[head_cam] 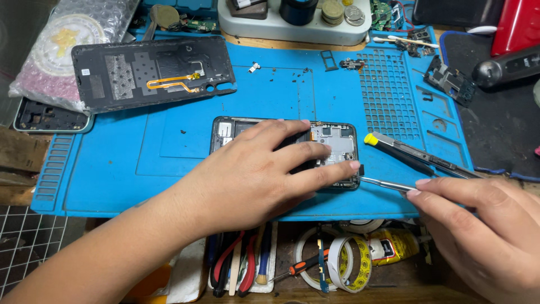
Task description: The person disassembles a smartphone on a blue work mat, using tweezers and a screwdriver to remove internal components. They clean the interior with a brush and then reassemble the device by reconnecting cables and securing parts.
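Blue mat, opened phone, metal tweezers

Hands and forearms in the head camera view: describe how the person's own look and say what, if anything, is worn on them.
Both the left hand and the right hand are bare: no gloves, rings, watch or bracelet show. The left forearm is uncovered all the way to the frame's lower left edge, with no sleeve in view. Fingernails are short and unpainted. Only the right hand and wrist show, also without a sleeve.

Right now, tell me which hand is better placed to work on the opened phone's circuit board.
Right hand: it holds the metal tweezers, tips beside the opened phone. The left hand lies flat on it.
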`<state>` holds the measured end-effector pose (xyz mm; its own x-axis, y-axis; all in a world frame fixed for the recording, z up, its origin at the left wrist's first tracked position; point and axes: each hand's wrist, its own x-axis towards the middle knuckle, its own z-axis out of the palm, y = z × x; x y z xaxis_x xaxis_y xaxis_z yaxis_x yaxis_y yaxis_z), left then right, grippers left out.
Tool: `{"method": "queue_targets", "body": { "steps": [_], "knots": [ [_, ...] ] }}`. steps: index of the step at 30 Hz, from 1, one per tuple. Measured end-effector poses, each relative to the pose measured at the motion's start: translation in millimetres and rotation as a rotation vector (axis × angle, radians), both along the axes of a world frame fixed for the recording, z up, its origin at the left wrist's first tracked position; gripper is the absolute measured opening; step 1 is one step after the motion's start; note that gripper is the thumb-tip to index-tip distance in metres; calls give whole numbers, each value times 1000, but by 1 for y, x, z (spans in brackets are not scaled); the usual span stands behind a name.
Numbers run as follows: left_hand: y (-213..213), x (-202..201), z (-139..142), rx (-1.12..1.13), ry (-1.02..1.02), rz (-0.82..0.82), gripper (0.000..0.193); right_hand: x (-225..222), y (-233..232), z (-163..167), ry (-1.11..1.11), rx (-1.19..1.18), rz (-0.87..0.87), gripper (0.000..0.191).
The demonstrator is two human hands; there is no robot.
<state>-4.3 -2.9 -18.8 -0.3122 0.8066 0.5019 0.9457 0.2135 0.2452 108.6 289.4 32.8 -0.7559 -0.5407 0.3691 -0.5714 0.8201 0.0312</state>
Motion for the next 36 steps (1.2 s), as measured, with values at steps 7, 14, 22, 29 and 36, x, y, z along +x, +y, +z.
{"method": "queue_targets", "body": {
  "steps": [7,14,22,29,36],
  "knots": [
    [1,2,1,-59,97,-10,46,20,-8,-5,39,-21,-81,29],
    [0,5,2,-61,120,-22,42,25,-20,-6,140,30,-132,26],
    [2,6,5,-66,97,-17,39,27,-20,-3,157,50,-106,27],
    [2,6,7,-67,91,-18,40,27,-21,-5,154,62,-117,26],
    [2,8,8,-50,87,-16,38,28,-20,-5,161,64,-115,25]
  ]
}}
